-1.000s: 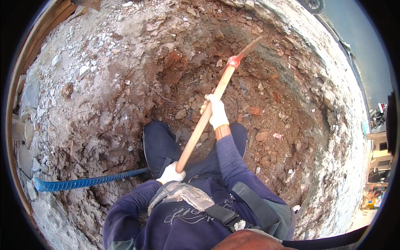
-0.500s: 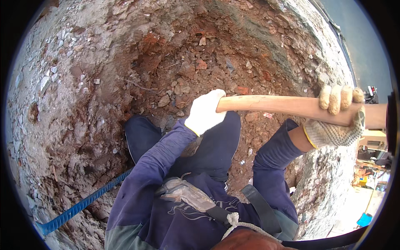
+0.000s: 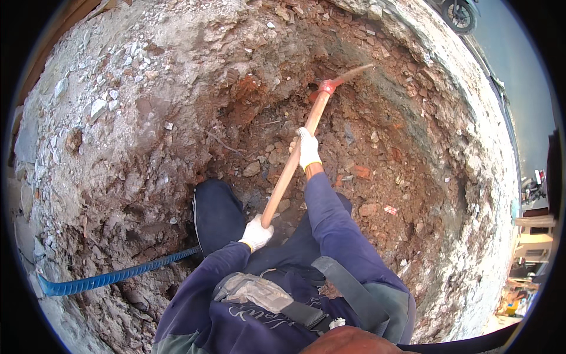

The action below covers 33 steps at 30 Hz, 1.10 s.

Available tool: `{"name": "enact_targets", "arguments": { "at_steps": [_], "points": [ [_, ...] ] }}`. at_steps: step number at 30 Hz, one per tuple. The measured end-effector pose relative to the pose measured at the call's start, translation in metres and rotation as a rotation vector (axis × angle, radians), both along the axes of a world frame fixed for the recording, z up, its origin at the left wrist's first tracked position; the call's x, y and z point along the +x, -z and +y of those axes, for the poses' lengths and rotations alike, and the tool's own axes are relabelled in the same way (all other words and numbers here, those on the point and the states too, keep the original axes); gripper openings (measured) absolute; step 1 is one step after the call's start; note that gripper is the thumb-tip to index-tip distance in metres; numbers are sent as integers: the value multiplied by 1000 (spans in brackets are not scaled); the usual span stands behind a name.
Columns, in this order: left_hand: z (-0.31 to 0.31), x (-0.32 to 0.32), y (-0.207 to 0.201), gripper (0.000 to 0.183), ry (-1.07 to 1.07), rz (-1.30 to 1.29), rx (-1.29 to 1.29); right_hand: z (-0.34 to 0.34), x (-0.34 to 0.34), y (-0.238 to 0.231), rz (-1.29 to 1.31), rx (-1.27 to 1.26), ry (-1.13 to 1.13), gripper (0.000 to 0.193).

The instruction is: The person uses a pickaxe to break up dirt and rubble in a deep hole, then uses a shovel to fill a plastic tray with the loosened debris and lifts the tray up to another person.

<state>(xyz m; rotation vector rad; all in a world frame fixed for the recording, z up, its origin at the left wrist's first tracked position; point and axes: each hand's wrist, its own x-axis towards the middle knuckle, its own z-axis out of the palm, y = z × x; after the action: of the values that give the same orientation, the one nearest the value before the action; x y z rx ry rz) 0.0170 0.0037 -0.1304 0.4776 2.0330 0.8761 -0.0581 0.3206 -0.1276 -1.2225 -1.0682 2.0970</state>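
- Pickaxe (image 3: 288,176) has swung since the last frame: handle lay crosswise with its right end at the picture edge, now it slants from near left to far right, head out over the far side of the pit.
- Right hand has come in from the far right to mid-handle; left hand has shifted nearer and left.
- Left side: pale stones (image 3: 98,108) scattered over rough earth, far of the blue ribbed bar (image 3: 121,275).
- Bar lies sloped, its right end by the left knee (image 3: 217,212), dark trousers.
- Left hand (image 3: 257,233), white glove, yellow cuff: wrapped round the near end of the handle, between the knees.
- Near middle: pale pouch (image 3: 253,290) at the waist, dark strap (image 3: 354,292) to its right.
- Right hand (image 3: 308,148), same glove type: grasping the handle about halfway up, well apart from the left.
- Pickaxe head: red collar (image 3: 328,87), blade (image 3: 352,74) pointing right, blurred. Can't tell if metal touches soil.
- Right of handle: brick piece (image 3: 362,171), then a red-and-white scrap (image 3: 390,210), nearer.
- Far right: pale pit edge (image 3: 492,206), wheel (image 3: 458,16) beyond it.
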Motion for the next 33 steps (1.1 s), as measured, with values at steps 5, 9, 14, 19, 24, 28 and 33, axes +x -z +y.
{"name": "enact_targets", "arguments": {
  "at_steps": [5, 9, 14, 19, 24, 28, 33],
  "points": [
    [37, 23, -77, 54, 97, -44, -11, 61, 61, -9, 148, -200, 48, 25],
    [15, 12, -55, 50, 117, -14, -42, 34, 57, -11, 108, -178, 108, 26],
    [-70, -5, -106, 50, 303, 38, -110, -62, 79, -72, 147, -173, 177, 27],
    [-139, -9, -79, 41, 384, 21, -112, -122, 125, -101, 293, -245, 284, 17],
    [-66, 10, -89, 31, 368, 169, 140, -100, 173, -170, 406, 72, 414, 19],
    [-7, 21, -76, 29, 283, 167, 276, -89, 181, -224, 479, 278, 397, 24],
    [6, 3, -41, 28, 149, 121, 204, -65, 114, -200, 359, 307, 317, 16]
  ]
}}
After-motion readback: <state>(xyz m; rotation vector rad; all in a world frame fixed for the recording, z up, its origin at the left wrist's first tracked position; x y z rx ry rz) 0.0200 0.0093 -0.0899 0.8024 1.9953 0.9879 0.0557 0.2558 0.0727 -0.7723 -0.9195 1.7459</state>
